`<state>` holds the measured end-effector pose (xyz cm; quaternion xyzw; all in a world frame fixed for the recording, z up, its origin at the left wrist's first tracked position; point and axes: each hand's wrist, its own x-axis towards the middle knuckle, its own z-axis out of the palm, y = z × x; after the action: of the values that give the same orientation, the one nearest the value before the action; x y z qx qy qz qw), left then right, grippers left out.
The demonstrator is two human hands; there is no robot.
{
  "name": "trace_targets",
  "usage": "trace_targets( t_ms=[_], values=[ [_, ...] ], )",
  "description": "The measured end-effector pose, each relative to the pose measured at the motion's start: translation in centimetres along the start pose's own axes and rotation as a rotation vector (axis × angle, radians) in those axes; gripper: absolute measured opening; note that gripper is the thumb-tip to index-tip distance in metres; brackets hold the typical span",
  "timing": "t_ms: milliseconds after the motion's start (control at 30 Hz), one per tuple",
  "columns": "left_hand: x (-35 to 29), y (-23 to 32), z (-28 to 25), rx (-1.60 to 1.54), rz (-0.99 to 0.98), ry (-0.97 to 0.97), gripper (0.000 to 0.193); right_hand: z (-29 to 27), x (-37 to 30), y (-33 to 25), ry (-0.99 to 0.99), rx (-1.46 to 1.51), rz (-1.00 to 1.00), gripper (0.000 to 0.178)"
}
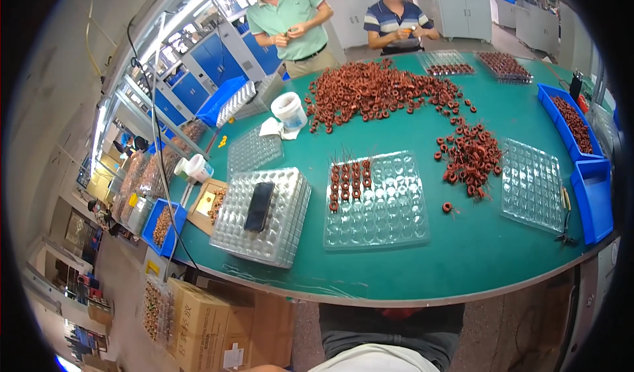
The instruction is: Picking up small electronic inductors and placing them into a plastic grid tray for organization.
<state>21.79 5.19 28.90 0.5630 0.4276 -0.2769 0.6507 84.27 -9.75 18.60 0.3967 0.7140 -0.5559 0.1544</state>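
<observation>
Neither of my hands shows; only a sliver of skin, perhaps my left arm (265, 369), appears at the lower edge. In front of me on the green table (462, 266) lies a clear plastic tray (376, 223) with round pockets. Reddish-brown ring-shaped coils (345, 182) with thin wire leads fill several pockets at its upper left. To the right is a small heap of the same coils (472, 157), with one loose coil (447, 207) apart from it. A far larger pile of coils (376, 88) spreads across the back.
At left a black phone (259, 207) rests on stacked trays (290, 233). Behind stands a white tub (288, 110). Another clear tray (533, 184) and blue bins (592, 197) line the right. Two people (294, 22) (396, 19) work across the table. Cardboard boxes (205, 326) stand below left.
</observation>
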Motion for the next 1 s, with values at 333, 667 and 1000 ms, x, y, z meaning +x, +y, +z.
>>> trace_targets(
  t_ms=[333, 667, 1000],
  values=[
    [12.2, 11.5, 0.5, -0.713, 0.585, 0.502, 0.021, -13.8, 3.5, -13.4, 0.883, 0.812, -0.196, 0.016],
    [17.9, 17.2, 0.3, -0.834, 0.933, 0.621, 0.038, -14.2, 21.1, -19.8, 1.384, 0.593, -0.492, 0.011],
    [15.3, 15.5, 1.1, -0.670, 0.820, 0.784, 0.020, -13.9, 19.6, -21.7, 1.124, 0.597, -0.463, 0.014]
  ],
)
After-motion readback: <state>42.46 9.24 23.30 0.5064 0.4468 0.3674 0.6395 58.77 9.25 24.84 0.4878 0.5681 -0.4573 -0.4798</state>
